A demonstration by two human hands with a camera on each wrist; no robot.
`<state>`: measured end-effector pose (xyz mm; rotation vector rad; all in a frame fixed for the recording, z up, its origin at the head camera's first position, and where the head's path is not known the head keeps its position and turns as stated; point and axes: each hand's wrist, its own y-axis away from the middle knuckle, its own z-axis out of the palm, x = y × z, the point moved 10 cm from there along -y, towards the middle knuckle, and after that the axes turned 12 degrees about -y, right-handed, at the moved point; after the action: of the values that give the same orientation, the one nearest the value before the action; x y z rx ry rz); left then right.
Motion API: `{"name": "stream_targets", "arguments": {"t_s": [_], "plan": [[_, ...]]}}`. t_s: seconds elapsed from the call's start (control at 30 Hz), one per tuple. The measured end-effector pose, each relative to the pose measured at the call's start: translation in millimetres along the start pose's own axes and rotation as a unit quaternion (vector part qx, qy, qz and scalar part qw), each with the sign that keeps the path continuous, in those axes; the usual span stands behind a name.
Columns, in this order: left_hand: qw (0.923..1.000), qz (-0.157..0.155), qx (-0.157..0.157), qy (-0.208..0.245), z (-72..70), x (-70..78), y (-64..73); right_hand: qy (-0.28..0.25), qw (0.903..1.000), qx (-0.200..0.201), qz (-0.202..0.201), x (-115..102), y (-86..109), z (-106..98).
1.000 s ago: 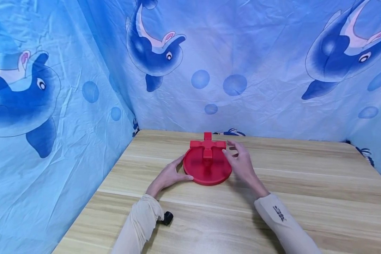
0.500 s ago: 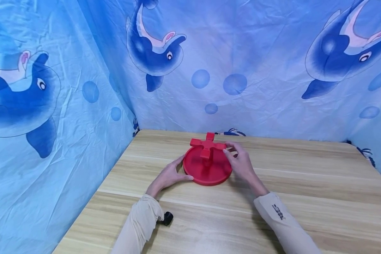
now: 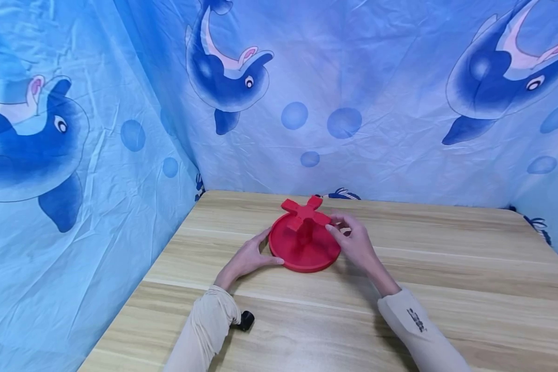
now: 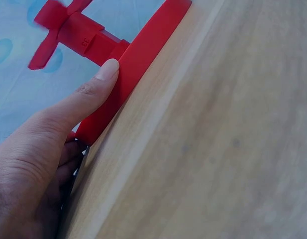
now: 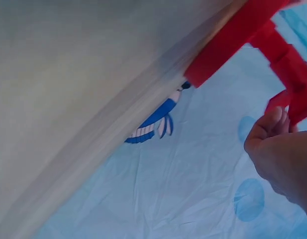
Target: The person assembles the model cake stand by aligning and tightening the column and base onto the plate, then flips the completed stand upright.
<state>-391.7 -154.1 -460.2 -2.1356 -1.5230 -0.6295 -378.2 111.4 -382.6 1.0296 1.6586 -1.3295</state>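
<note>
A red round base (image 3: pixel 323 256) with a raised rim lies on the table, and a red post (image 3: pixel 304 236) rises from its middle. Topping the post is a red four-armed cross handle (image 3: pixel 306 212). My left hand (image 3: pixel 245 257) grips the base's left side, its thumb on the near rim and its fingers round the far side. Small raised markings show on the post (image 4: pixel 83 37) in the left wrist view. At the right, my right hand (image 3: pixel 355 244) pinches the end of one handle arm; in the right wrist view, thumb and fingers meet at that arm (image 5: pixel 278 101).
The wood-grain table (image 3: pixel 446 268) extends around the base. A blue curtain (image 3: pixel 376 170) printed with dolphins hangs behind and at the sides. By my left sleeve (image 3: pixel 204 320) is a small black object (image 3: pixel 246 320). Dark patterned cloth ends (image 3: pixel 344 194) touch the table's back edge.
The cross handle has turned clockwise as seen from above, its right arm coming toward me. My right hand has shifted slightly nearer with it. The base and my left hand have stayed put.
</note>
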Motion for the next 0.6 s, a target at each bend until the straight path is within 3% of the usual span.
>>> {"name": "stream_targets", "arguments": {"t_s": [0.13, 0.33, 0.6], "plan": [[1.0000, -0.001, 0.001, -0.007, -1.3, 0.4, 0.2, -0.002, 0.9999, 0.009, -0.009, -7, 6.8, -4], [1.0000, -0.003, 0.001, -0.001, -1.7, 0.7, 1.1, 0.001, 0.9971, 0.065, -0.041, -14, 5.7, -15], [0.9999, -0.011, 0.001, -0.005, 0.6, -1.7, 2.0, 0.051, 0.9986, 0.005, -0.016, -3, 1.2, 5]]}}
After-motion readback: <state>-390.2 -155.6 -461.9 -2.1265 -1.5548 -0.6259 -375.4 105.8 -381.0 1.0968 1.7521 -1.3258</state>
